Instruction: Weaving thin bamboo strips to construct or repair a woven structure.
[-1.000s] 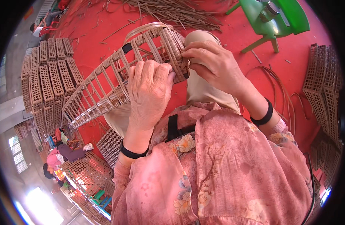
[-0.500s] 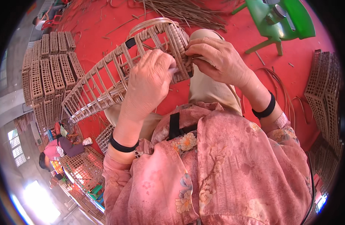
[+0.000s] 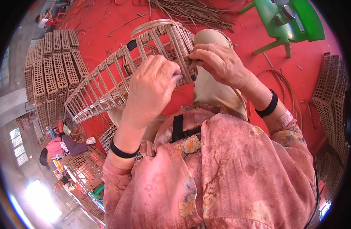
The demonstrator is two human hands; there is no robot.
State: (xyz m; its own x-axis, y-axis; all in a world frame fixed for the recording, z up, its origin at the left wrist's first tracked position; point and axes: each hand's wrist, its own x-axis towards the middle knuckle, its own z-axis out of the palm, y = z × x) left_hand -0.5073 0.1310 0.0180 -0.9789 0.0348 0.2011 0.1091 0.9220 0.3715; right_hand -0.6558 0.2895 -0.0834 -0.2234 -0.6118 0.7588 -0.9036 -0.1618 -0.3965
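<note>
The woven rattan frame (image 3: pixel 118 76) rests across my lap, its worked end over my knee. My left hand (image 3: pixel 150 89) clamps that end steady, fingers curled. My right hand (image 3: pixel 221 65) pinches a strand at the edge, keeping the weave taut.

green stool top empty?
No: a round metal tool-like object sits on the green plastic stool, at the far right of the red floor.
</note>
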